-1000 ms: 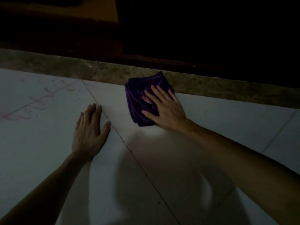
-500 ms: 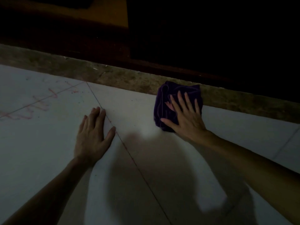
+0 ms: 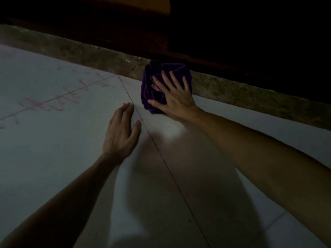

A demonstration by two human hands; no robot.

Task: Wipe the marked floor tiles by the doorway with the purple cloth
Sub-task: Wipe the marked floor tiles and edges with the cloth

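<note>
purple cloth (image 3: pixel 166 76): bunched, creased | right hand (image 3: pixel 174 99) pressing it flat

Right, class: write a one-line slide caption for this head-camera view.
Right hand presses the purple cloth against the threshold; left hand rests flat beside red marks.

A rough, mottled stone threshold (image 3: pixel 232 90) runs along the far edge of the floor, slanting down from the upper left to the right side. Beyond it stands a dark doorway (image 3: pixel 250 33), almost black, with a dim brownish-orange panel (image 3: pixel 125 4) showing at the very top. A broad, soft shadow (image 3: pixel 179 194) lies across the near part of the floor, with a small bright patch of light (image 3: pixel 172 136) at its far end.
</note>
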